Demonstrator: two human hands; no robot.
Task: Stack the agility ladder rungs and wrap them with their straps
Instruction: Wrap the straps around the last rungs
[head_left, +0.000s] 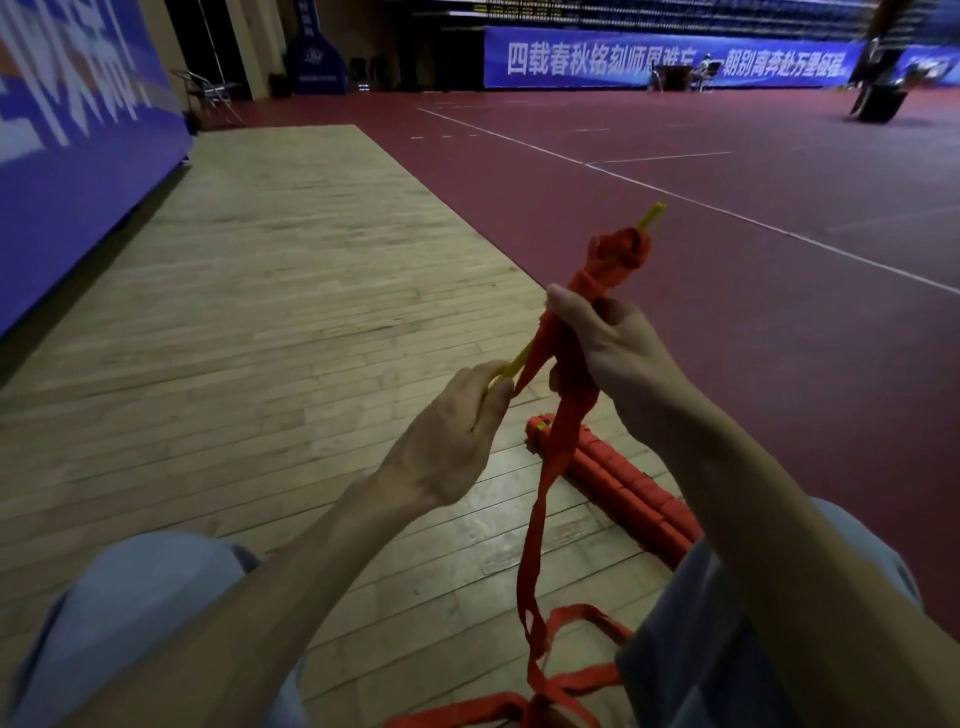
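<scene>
- The left hand (447, 431) pinches the low end of the yellow rungs (652, 214); the right hand (618, 353) grips their wrapped middle, in the air.
- The loose strap (540, 519) hangs to the wooden floor (260, 312).
- Wrapped bundles (623, 483) lie by the right leg; a blue wall (78, 182) stands left.

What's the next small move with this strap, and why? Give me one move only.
Probably the right hand should pull the hanging strap taut and lay one more turn round the yellow rungs, nearer the left hand. The far end is already wrapped, the stretch by the left grip is bare yellow, and slack trails to the floor.
</scene>
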